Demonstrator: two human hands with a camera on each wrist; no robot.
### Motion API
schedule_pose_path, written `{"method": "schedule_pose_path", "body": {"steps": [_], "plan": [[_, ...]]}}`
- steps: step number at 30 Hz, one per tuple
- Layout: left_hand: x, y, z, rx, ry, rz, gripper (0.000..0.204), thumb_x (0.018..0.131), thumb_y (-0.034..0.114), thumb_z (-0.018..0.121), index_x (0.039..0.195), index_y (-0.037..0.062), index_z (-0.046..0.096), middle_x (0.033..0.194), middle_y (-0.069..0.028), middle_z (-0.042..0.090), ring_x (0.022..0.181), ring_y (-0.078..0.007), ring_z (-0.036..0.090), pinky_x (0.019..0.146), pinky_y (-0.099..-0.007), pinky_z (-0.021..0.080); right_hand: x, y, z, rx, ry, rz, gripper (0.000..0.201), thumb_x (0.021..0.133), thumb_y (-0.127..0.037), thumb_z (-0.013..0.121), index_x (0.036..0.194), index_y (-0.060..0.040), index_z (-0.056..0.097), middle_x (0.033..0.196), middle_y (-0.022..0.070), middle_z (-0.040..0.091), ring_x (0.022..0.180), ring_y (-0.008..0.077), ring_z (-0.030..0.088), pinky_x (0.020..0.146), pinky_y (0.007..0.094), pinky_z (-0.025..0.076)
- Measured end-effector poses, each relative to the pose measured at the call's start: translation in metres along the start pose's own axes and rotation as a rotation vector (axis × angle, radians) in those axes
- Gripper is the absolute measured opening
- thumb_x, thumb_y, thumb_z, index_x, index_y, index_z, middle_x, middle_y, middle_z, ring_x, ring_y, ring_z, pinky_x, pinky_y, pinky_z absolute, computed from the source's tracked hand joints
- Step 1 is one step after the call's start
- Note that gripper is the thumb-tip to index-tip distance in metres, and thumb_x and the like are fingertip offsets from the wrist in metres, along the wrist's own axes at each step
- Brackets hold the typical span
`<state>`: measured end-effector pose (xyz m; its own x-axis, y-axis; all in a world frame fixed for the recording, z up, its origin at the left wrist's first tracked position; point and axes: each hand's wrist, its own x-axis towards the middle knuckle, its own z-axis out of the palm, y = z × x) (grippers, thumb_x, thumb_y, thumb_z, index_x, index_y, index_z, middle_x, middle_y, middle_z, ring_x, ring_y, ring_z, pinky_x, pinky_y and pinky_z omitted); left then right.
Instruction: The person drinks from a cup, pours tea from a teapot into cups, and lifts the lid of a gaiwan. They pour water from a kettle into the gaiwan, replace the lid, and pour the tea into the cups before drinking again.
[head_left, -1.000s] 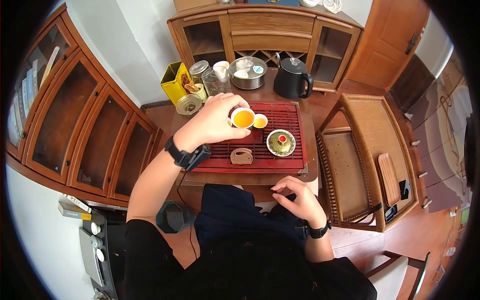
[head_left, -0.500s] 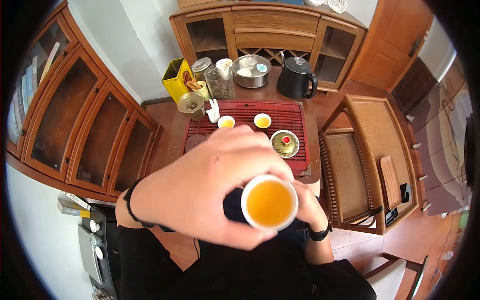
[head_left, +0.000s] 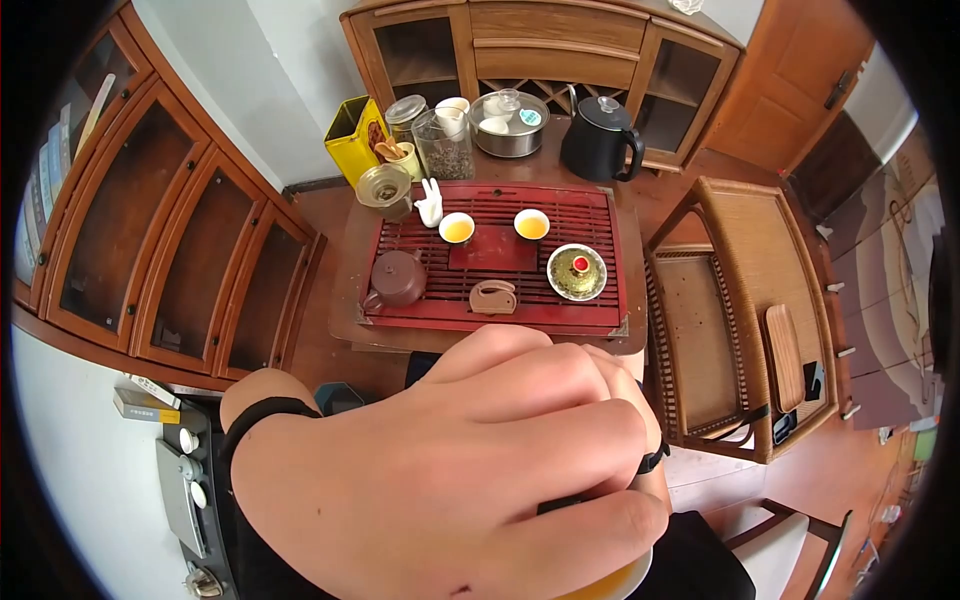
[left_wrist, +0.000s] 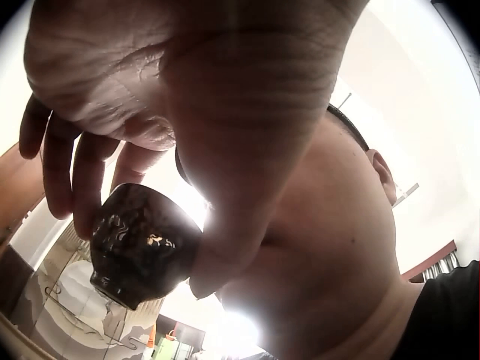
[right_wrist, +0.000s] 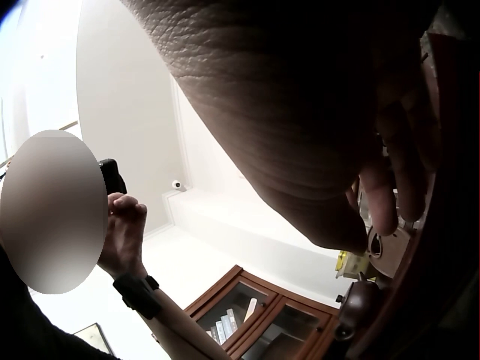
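Close to the head camera, my left hand (head_left: 450, 470) holds a small teacup (head_left: 618, 583) of amber tea. The left wrist view shows the teacup's dark glossy outside (left_wrist: 146, 244), pinched between thumb and fingers beside the person's face and neck. My right hand (right_wrist: 390, 172) is loosely bent and holds nothing; in the head view the left hand covers most of it. Beyond them is a red slatted tea tray (head_left: 590, 318). It carries two filled teacups, one left (head_left: 457, 229) and one right (head_left: 532, 225), a lidded bowl (head_left: 577, 272) and a brown teapot (head_left: 399, 278).
On the tray are a white figurine (head_left: 429, 203) and a brown flat piece (head_left: 493, 297). Behind it stand a yellow tin (head_left: 352, 145), glass jars, a steel pot (head_left: 512, 138) and a black kettle (head_left: 598, 140). A rattan cart (head_left: 755, 260) is on the right.
My left hand has carried the teacup from over the tray back towards the face. The teapot and the left teacup have come into sight. My right hand has become mostly covered.
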<state>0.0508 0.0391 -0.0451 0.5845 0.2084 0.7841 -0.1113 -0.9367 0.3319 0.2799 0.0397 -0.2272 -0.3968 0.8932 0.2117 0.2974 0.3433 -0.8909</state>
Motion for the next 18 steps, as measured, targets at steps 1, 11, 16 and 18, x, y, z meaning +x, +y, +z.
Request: {"method": "schedule_pose_path", "body": {"steps": [1,11,16,18], "plan": [[0.0,0.002,0.004,0.001,0.054,-0.02,0.046,0.054,0.016,0.088,0.095,0.0096,0.07,0.091,-0.0048,0.055,0.081,-0.0235,0.054,0.075,-0.037,0.038,0.0,0.0,0.0,-0.001,0.001,0.001,0.016,0.088,-0.002,0.075,0.104,-0.0011,0.071,0.096,0.0078,0.069,0.086,0.0197,0.071,0.071,0.0297,0.056],[0.006,-0.016,-0.043,0.189,-0.36,0.032,0.046,0.06,0.015,0.087,0.104,0.0095,0.072,0.102,-0.0075,0.061,0.095,-0.0278,0.058,0.09,-0.0405,0.04,0.003,-0.002,-0.003,-0.083,-0.05,0.004,0.016,0.088,-0.002,0.075,0.103,-0.0006,0.069,0.095,0.0086,0.069,0.085,0.0206,0.072,0.071,0.0302,0.057],[0.031,-0.005,-0.045,0.051,-0.347,-0.464,0.056,0.057,0.023,0.095,0.108,0.0074,0.075,0.097,-0.0042,0.068,0.087,-0.0216,0.064,0.083,-0.0351,0.042,-0.001,0.005,0.0,-0.04,-0.004,-0.035,0.017,0.089,-0.001,0.073,0.105,-0.0005,0.069,0.097,0.0103,0.068,0.089,0.0217,0.073,0.075,0.0323,0.058],[0.027,-0.016,-0.046,0.107,-0.353,-0.467,0.056,0.06,0.023,0.094,0.11,0.0079,0.072,0.1,-0.0036,0.069,0.093,-0.0223,0.064,0.086,-0.0367,0.045,-0.002,0.006,-0.003,-0.034,-0.01,-0.012,0.017,0.089,-0.001,0.073,0.105,-0.0003,0.069,0.097,0.0104,0.068,0.089,0.022,0.073,0.075,0.0325,0.058]]}}
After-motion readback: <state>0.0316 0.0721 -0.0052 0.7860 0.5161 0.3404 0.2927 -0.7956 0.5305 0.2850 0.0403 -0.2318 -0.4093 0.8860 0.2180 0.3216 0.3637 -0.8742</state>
